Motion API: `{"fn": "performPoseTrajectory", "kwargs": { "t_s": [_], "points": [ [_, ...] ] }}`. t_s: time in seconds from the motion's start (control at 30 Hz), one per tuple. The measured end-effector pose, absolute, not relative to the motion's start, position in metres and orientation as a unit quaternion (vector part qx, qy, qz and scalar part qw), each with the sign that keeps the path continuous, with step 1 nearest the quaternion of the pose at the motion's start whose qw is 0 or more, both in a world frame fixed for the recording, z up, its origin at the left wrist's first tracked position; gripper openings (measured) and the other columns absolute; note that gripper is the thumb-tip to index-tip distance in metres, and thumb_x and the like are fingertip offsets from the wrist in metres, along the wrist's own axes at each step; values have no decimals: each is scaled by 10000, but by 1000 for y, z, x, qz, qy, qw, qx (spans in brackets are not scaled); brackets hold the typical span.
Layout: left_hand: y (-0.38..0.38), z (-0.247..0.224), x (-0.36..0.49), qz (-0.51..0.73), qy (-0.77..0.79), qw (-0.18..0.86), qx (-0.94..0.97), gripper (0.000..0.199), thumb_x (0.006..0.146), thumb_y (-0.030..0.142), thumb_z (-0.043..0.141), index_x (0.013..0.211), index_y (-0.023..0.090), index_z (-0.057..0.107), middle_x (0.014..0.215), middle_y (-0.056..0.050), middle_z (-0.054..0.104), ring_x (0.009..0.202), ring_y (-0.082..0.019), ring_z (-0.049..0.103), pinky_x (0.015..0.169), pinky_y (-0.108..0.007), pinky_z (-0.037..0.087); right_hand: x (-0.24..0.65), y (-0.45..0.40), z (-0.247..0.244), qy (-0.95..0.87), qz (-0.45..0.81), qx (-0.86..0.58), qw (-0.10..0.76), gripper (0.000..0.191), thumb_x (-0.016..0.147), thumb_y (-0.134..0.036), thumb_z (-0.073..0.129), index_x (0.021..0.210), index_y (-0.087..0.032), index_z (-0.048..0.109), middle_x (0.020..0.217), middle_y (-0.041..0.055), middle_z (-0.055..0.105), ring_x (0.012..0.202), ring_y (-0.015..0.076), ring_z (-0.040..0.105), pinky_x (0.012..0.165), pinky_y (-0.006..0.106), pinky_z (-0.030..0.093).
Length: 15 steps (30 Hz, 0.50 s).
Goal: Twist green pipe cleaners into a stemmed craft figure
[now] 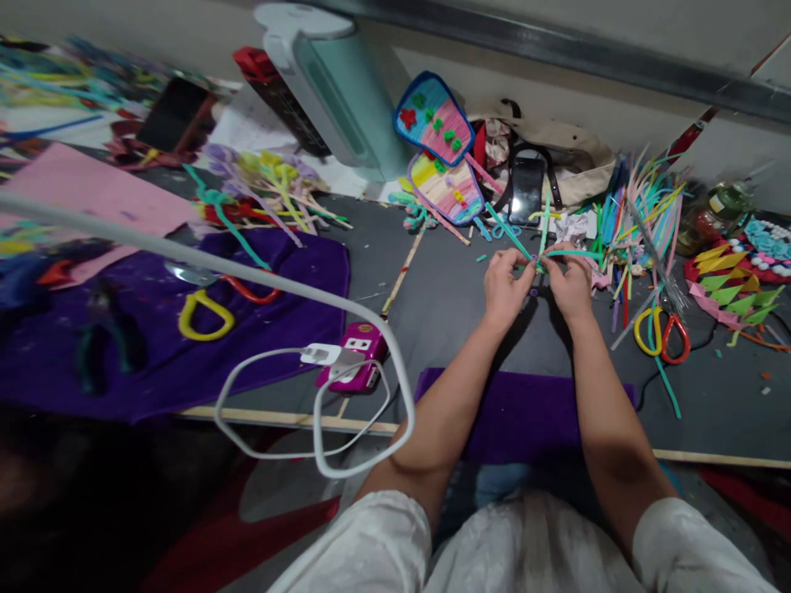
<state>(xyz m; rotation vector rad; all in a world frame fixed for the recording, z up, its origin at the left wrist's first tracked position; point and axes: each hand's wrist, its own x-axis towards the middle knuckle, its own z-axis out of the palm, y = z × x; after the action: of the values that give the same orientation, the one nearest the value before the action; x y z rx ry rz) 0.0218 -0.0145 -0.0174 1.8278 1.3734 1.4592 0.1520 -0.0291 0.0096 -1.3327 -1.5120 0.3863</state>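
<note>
smooth white cable (409, 395), hands (507, 284) (569, 284) — pinching fuzzy green stems (510, 234)

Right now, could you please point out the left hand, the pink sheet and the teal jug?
Left hand (507, 287), head view: its back.
Pink sheet (102, 188), head view: its middle.
Teal jug (376, 103), head view: its body.

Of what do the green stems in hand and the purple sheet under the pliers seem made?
Green stems: perhaps pipe cleaner, matte, being thin yet holding straight; any fuzz too small to confirm. Purple sheet: likely cloth, matte, with soft wrinkles.
</note>
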Motion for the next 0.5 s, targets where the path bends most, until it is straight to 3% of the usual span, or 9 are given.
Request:
{"fn": "performPoseTrajectory", "kwargs": {
  "t_s": [0.23,0.4,0.5],
  "points": [
    [-14,-19,23,531,493,225,652,184,869,249,617,720,228,512,747,-10,618,795,-180,581,763,-309,453,146,-27,2,-627,151,-553,528,92,874,-285,562,809,-237,607,845,33,681,853,210,620,856,349,483],
    [-10,-23,26,559,506,232,615,177,865,229,617,738,228,494,953,-51,656,1085,-214,605,905,-353,477,145,-27,-2,-620,128,-549,546,119,899,-310,553,824,-238,613,878,38,678,867,210,614,870,358,482],
    [-6,-29,28,593,531,256,548,136,816,211,639,767,221,513,1095,-74,603,1175,-223,566,876,-351,511,142,-27,-5,-619,105,-546,554,153,924,-333,527,830,-240,605,862,37,664,863,206,613,846,349,482]
  ]
}}
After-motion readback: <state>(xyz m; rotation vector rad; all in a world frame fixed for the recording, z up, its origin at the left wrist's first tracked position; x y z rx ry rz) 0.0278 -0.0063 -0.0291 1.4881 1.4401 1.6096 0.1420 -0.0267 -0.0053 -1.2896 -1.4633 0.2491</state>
